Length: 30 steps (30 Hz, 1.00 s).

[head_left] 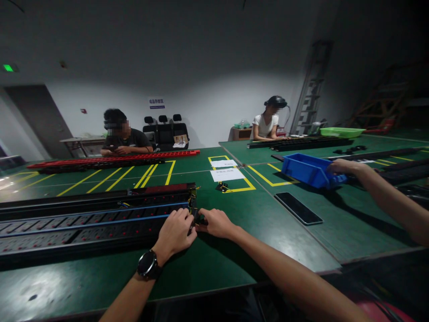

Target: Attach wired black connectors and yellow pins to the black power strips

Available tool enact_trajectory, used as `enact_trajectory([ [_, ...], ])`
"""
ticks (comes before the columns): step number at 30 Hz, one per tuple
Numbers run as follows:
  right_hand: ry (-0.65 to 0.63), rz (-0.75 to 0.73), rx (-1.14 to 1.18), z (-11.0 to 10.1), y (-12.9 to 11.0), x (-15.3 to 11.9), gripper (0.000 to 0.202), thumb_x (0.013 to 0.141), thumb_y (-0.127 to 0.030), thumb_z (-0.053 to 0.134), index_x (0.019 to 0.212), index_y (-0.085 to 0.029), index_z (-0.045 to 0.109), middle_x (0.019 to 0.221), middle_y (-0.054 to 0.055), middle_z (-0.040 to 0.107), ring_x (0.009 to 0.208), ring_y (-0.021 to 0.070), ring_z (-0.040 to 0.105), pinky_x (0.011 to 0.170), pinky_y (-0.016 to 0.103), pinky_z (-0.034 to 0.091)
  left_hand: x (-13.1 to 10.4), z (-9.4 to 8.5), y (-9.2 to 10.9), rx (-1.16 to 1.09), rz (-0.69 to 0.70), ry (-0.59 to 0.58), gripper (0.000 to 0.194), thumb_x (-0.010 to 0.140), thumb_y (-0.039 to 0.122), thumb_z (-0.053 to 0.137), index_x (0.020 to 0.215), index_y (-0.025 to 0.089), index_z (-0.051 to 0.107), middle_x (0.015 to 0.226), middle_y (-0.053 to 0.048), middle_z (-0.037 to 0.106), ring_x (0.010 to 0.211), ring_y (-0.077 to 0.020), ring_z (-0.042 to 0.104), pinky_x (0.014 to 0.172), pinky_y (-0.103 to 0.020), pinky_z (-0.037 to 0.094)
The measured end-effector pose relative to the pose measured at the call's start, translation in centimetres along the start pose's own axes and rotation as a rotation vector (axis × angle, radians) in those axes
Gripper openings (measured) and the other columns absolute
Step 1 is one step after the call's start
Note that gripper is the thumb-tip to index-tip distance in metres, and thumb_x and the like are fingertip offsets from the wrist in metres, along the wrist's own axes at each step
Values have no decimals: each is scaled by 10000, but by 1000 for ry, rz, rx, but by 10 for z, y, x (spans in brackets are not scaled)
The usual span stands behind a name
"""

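Observation:
A long black rail assembly (100, 223) with red dots and blue strips lies across the left of the green table. My left hand (176, 229), wearing a round black watch (147, 264), is closed over its right end, fingers curled on the near corner. Just right of that end, my right hand (217, 222) pinches a small black part (201, 219) against it. The fingers mostly cover this part, so its kind cannot be made out. Yellow wires (193, 191) show at the end of the assembly, beyond my hands.
At right, another person's hand (346, 167) reaches to a blue bin (303, 170). A phone (298, 208) lies nearer. White paper labels (228, 175) and a small black part with yellow wires (221, 187) lie ahead. Two people sit across the table, near a red rail (134, 158).

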State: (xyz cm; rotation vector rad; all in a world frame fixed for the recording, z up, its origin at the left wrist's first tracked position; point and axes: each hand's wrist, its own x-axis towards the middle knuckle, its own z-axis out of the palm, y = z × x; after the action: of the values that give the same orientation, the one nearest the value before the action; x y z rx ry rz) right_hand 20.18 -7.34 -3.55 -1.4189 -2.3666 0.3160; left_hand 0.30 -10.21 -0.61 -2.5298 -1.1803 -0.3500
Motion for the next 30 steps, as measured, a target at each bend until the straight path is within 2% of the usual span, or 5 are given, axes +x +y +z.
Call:
enact_trajectory([
  [14,-61,-25,-56,-7,-4,-1,417,931,-580,619,1197,-259,633,1034,59,766,929,265,725,703,286,422,0,4,0,9,-24,-13,116,881,261,571,918,177,642,977,-88,628,922,-266,558,806,-414,434],
  [30,-135,-80,-42,-13,-3,0,347,935,-508,632,1170,-253,634,1069,64,759,960,275,724,706,290,430,0,2,0,12,-29,-36,169,889,297,585,963,166,662,1000,-97,639,930,-267,565,808,-408,433],
])
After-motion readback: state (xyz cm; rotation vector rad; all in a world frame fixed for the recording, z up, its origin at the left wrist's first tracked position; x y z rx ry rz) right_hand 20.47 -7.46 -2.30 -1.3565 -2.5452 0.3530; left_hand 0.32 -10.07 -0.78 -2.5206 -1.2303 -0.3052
